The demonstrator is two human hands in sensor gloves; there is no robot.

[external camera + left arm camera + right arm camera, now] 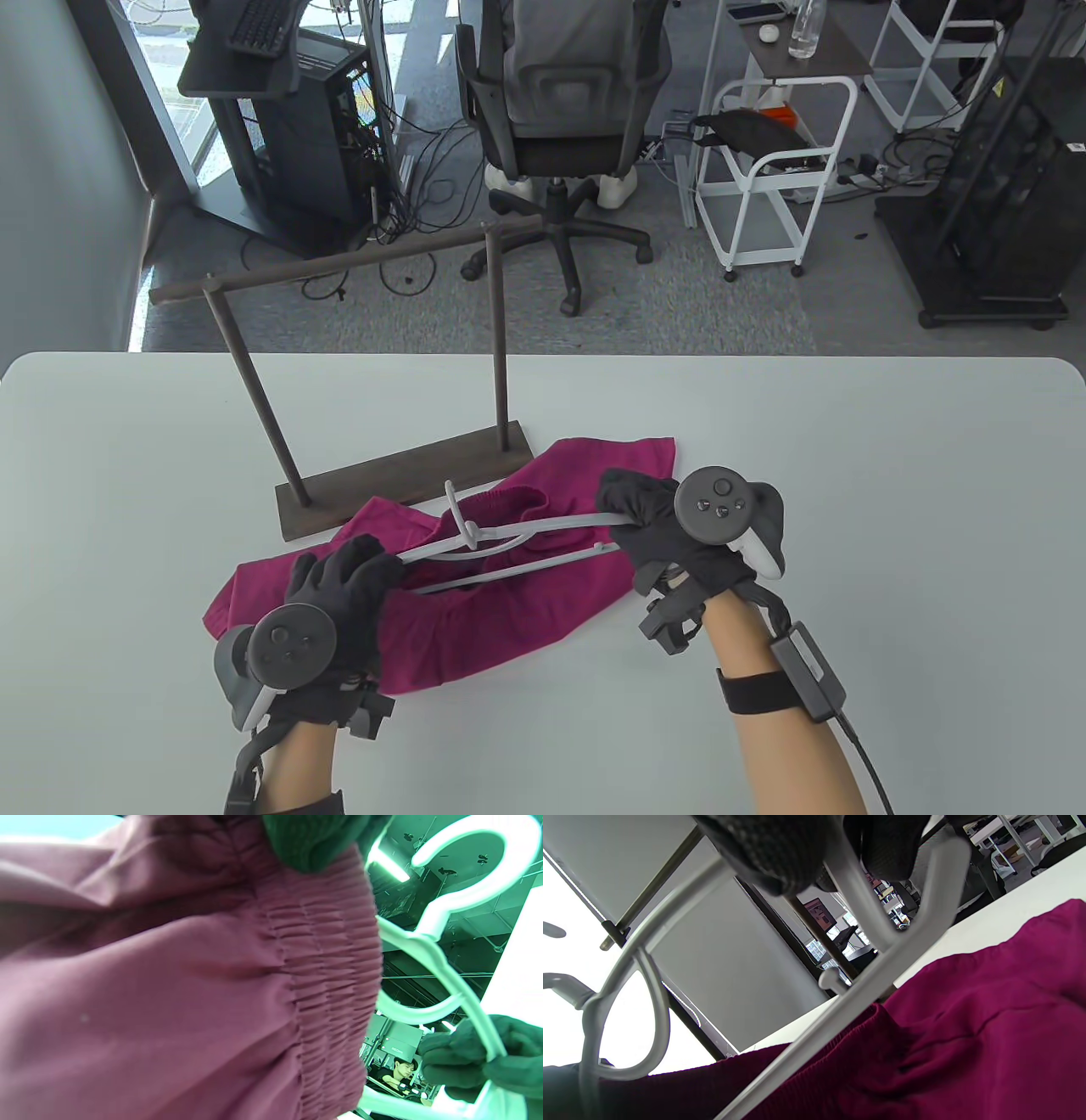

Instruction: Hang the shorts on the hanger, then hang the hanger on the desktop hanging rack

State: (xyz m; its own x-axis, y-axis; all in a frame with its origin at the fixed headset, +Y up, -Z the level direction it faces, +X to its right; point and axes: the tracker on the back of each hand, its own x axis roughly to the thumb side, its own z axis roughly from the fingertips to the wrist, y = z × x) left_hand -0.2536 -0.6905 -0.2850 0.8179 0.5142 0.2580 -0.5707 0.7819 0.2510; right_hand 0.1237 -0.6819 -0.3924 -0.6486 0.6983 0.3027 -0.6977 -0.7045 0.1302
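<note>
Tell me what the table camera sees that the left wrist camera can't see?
Only the table view shows the brown rack standing on the white table, the whole shorts and the left hand. Only the left wrist view shows the puckered waistband close up and the ceiling. Both show the pale hanger, its hook, and the right hand gripping one end.

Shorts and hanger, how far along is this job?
Done: nothing hung yet. In hand: left hand and right hand grip the grey hanger at either end over the magenta shorts, which lie on the table. Left: fit shorts on, hook onto the rack.
</note>
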